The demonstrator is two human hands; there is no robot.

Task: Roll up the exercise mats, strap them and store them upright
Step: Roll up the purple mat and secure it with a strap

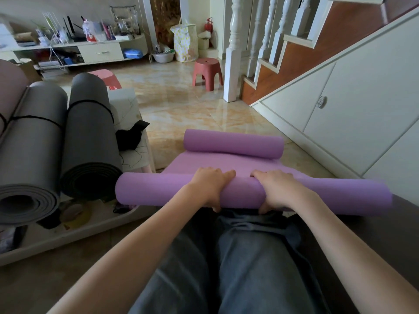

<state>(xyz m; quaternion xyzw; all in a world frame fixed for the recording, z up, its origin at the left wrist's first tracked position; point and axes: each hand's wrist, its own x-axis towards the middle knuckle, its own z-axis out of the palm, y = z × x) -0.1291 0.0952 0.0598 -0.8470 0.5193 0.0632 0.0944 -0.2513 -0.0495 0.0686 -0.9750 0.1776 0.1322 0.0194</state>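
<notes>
While glossy marble-patterned floor tiles [181, 103] stretch toward a cluttered low cabinet [99, 51], a red stool [207, 72] and a white staircase [294, 48] at the right, the low white surface [74, 232] at the left carries two rolled grey mats [90, 137], each banded with a black strap [90, 103]. The purple mat [317, 193] lies across the person's lap and runs out over the floor (its far end curls into a second roll). Both hands wrap the near roll at its middle: left hand [209, 186] and right hand [277, 190] side by side, fingers over the top, thumbs beneath. Open floor lies beyond the far curl; the stair panel flanks the mat's right edge.
</notes>
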